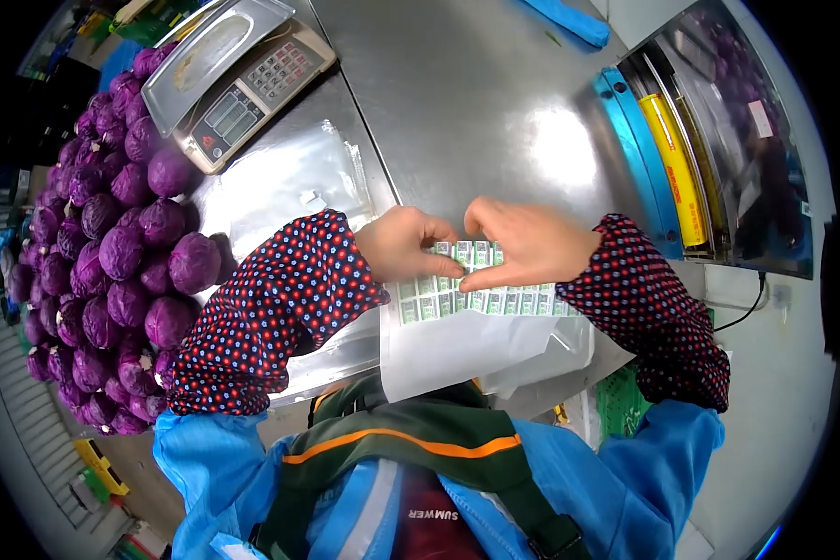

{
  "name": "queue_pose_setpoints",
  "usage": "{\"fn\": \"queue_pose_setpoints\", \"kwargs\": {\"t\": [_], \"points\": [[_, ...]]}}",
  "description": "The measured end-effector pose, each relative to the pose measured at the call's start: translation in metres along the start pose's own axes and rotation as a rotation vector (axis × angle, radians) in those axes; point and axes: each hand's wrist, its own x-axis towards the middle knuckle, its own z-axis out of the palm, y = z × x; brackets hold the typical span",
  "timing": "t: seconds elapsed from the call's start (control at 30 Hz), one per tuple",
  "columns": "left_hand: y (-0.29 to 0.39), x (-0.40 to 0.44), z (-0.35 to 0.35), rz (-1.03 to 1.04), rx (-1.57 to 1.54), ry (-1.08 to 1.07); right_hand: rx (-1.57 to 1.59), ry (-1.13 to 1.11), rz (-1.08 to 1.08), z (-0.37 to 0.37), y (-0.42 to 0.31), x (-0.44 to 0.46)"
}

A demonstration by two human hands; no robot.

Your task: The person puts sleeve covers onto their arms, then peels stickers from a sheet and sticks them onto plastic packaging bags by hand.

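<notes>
A sheet of small green-and-white labels (513, 302) lies on white backing paper (457, 353) near the front edge of the steel table. Both hands are over its upper part. My left hand (406, 245) is closed, thumb and fingers pinching at the labels' upper left. Close by on the right, my right hand (523, 245) curves over the labels, its thumb resting on them and its index finger bent. The fingertips of the two hands nearly meet, and what lies between them is partly hidden.
Purple cabbages (121, 252) are heaped at the left. A weighing scale (252, 93) stands at the upper left beside clear plastic bags (294, 187). At the right is a wrapping machine (639, 159) with a yellow roller. A blue item (574, 21) lies at the table's far edge.
</notes>
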Motion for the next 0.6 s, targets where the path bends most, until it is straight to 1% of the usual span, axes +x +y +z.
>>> {"fn": "queue_pose_setpoints", "kwargs": {"t": [0.03, 0.1, 0.17, 0.2, 0.3, 0.4, 0.47, 0.6], "points": [[0.001, 0.003, 0.000, -0.013, -0.003, -0.012, -0.037, -0.067, 0.002, -0.001, 0.002, 0.003], [0.002, 0.007, -0.001, -0.050, -0.019, -0.031, 0.048, -0.004, -0.027, 0.005, 0.012, 0.003], [0.005, 0.011, 0.000, -0.016, -0.009, -0.031, 0.170, 0.054, -0.012, 0.013, 0.018, 0.003], [0.008, 0.012, -0.001, -0.016, -0.011, -0.040, 0.262, 0.025, 0.078, 0.010, 0.017, 0.001], [0.006, 0.021, 0.001, -0.012, -0.058, -0.059, 0.371, 0.115, 0.085, 0.022, 0.030, -0.002], [-0.003, 0.029, 0.004, 0.001, -0.126, -0.077, 0.305, 0.177, 0.040, 0.028, 0.037, -0.005], [-0.008, 0.033, 0.005, 0.007, -0.218, -0.088, 0.346, 0.235, 0.019, 0.032, 0.038, -0.008], [-0.010, 0.037, 0.004, -0.034, -0.300, -0.114, 0.499, 0.313, 0.020, 0.041, 0.047, -0.005]]}}
